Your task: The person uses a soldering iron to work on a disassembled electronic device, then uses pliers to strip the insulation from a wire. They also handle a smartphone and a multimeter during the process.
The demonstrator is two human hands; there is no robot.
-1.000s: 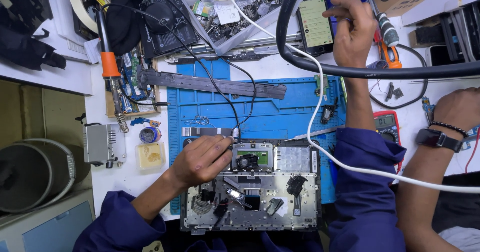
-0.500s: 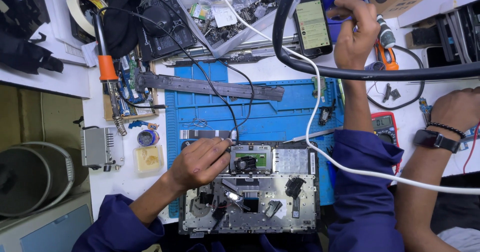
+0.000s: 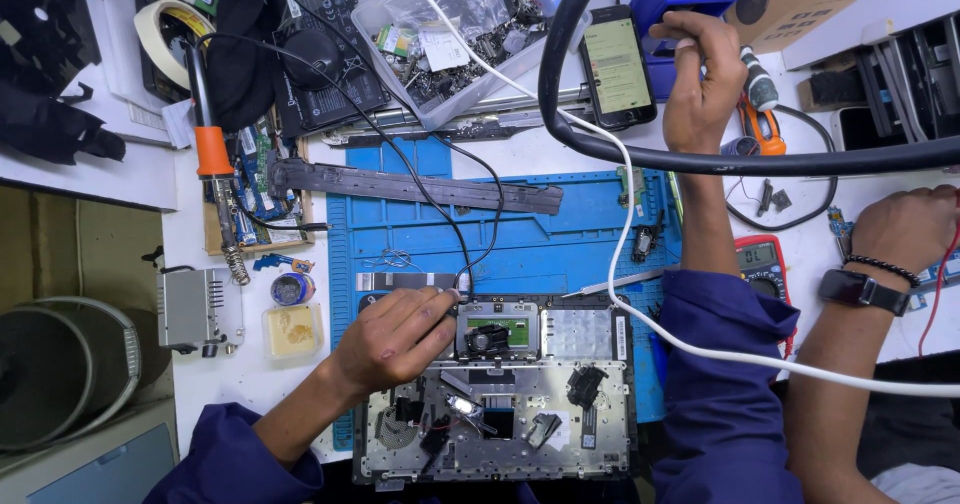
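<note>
Two hands apart: left hand (image 3: 395,339) fingers pinched on black cable end at upper edge of opened laptop chassis (image 3: 495,394), low on blue mat (image 3: 560,229). Right hand (image 3: 705,84) fingers curled, touching phone (image 3: 617,67) far up counter. Step looks like probing board; next calls for steady tip placement.

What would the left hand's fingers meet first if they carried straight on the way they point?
The left hand points right across the opened laptop chassis; its fingers would likely first meet the small black part in the recess beside them, though height is unclear.

Opened laptop chassis (image 3: 500,404) on work mat (image 3: 560,234), phone (image 3: 617,66) behind, soldering iron (image 3: 215,174) left.
</note>
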